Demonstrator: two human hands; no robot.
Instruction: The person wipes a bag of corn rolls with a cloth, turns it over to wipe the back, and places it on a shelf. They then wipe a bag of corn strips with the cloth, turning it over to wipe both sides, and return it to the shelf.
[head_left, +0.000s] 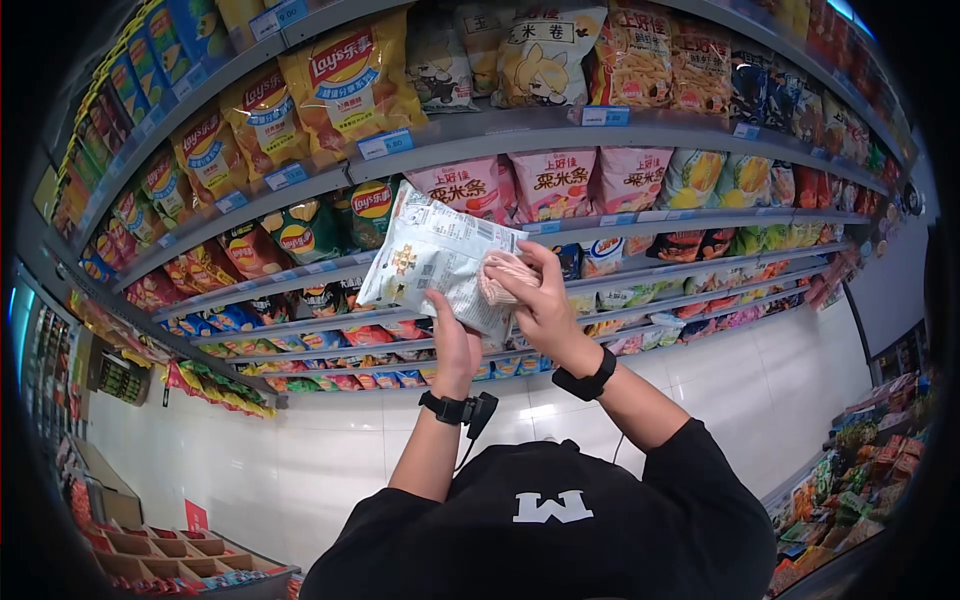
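Observation:
A white snack bag point(425, 262), its printed side with a barcode facing me, is held tilted in front of the shelves. My left hand point(456, 345) grips its lower edge, thumb on the near face and the other fingers hidden behind. My right hand point(545, 308) is closed on a pink-and-white striped cloth point(508, 276), which it presses against the right part of the bag. Both wrists wear black bands.
Shelves point(490, 130) of snack bags curve around me, with yellow chip bags point(350, 75) at upper left and pink bags point(552, 185) behind my hands. A compartmented box point(190, 560) stands at lower left. More packets point(850, 480) line the lower right.

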